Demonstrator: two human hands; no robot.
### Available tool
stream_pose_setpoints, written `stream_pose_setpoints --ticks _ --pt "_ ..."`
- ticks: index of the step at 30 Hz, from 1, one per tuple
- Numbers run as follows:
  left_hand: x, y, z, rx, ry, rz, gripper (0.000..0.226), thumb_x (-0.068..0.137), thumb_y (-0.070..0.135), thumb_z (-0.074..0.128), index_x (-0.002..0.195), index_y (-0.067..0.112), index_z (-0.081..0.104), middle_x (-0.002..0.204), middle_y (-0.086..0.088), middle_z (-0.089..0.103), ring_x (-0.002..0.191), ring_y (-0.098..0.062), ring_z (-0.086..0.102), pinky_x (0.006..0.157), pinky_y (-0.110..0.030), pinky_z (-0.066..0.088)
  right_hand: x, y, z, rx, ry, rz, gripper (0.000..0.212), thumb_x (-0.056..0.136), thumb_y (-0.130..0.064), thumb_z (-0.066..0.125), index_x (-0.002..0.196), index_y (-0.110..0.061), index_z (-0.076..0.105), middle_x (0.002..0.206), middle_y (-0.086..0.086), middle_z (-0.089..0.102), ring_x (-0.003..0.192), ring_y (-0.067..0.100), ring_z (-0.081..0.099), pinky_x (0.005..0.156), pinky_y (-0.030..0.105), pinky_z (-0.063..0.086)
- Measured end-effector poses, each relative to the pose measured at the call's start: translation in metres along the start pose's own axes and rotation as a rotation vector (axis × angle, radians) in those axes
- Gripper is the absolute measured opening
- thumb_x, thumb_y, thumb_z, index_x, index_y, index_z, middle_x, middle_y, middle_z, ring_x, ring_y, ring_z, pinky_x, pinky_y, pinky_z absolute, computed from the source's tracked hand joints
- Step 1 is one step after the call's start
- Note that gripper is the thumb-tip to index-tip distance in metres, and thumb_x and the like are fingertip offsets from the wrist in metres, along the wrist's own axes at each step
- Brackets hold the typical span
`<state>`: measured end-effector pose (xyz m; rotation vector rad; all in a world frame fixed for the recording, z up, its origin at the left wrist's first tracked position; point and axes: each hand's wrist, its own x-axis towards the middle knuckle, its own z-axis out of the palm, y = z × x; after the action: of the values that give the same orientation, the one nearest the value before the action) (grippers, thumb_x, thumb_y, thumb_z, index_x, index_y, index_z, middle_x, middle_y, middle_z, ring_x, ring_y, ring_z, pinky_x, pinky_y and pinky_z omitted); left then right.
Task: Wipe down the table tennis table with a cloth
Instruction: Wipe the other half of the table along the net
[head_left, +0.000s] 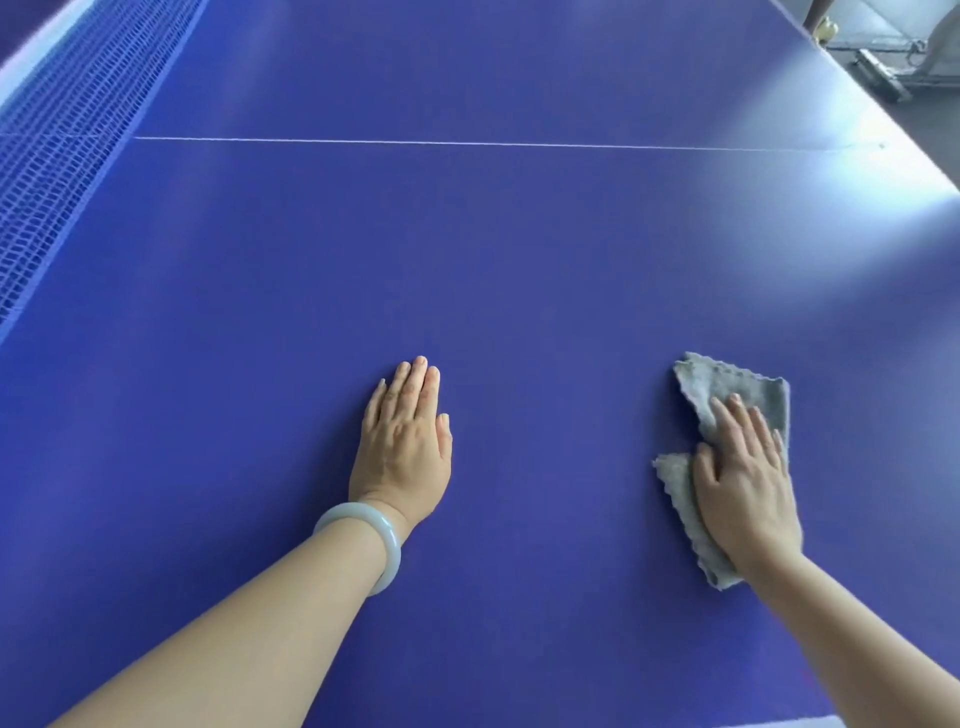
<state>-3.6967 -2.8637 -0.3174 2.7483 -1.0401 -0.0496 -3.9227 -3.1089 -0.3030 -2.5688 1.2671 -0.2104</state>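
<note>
**Cloth Position and Hand State on the Tabletop**

Grey cloth (727, 387): lies rumpled on the blue tabletop (467, 260), right of centre and in the near part of the view. Shows a scalloped edge down its left side and a loose corner pointing away from the person. Sits flat against the surface wherever visible.

Right hand (743, 483): rests palm down on top of the cloth. Keeps the fingers straight and slightly spread, pressing the cloth onto the tabletop rather than gripping it. Covers the middle and near-right part of the cloth. Leaves fabric exposed beyond the fingertips and along the thumb side.

Left hand (405, 447): lies palm down directly on bare tabletop, to the left of the cloth and well apart from it. Keeps the fingers straight and close together, with the thumb slightly out to the side. Holds nothing. Carries a pale, translucent bangle (371, 540) at the wrist.

Surroundings:
- Thin white line (467, 143) across the far part of the tabletop, running left to right.
- Blue net (67, 130) along the left side, slanting from the upper left down to the left border.
- Bright patch of glare (810, 234) near the right edge of the tabletop.
- Pale metal frame (893, 62) on a grey floor beyond the far right corner, too blurred to identify.
</note>
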Motion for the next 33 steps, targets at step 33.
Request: stream_pose_setpoints --ticks 33 --pt "-0.033 0.160 0.017 -0.094 -0.046 0.168 0.054 0.102 0.017 0.029 0.155 0.008 0.019 0.164 -0.010 0.008 0.152 -0.025 0.003 0.123 -0.039 0.000 -0.036 0.041 -0.002 -0.029 -0.008 0.103 0.058 0.101 -0.031 0.035 0.158 -0.025 0.022 0.166 -0.008 0.010 0.153 0.009 0.000 0.124 0.032 -0.005"
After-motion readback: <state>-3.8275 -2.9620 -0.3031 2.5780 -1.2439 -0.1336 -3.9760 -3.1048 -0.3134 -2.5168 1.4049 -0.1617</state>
